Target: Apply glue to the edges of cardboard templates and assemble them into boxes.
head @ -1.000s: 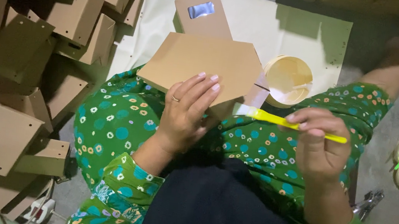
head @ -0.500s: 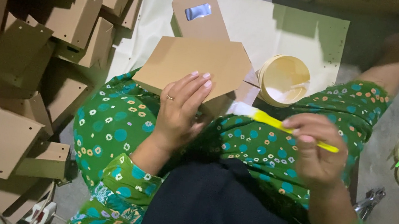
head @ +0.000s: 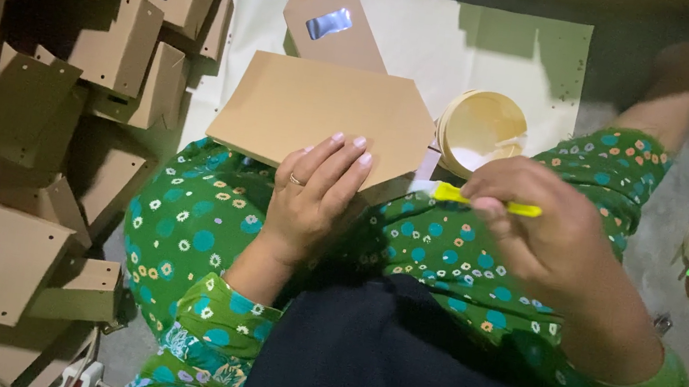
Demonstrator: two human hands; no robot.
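Left hand (head: 315, 194): flat, fingers spread on cardboard sheet (head: 320, 114) | right hand (head: 538, 221): closed around yellow brush (head: 487, 202)

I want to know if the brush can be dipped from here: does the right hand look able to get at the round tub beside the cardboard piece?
Probably yes. The right hand holds the yellow brush just below the open round tub, and nothing lies between them; the cardboard piece sits off to the side.

Left hand (head: 313, 194) flat, fingers spread, palm down; right hand (head: 538, 225) curled in pinch grip.
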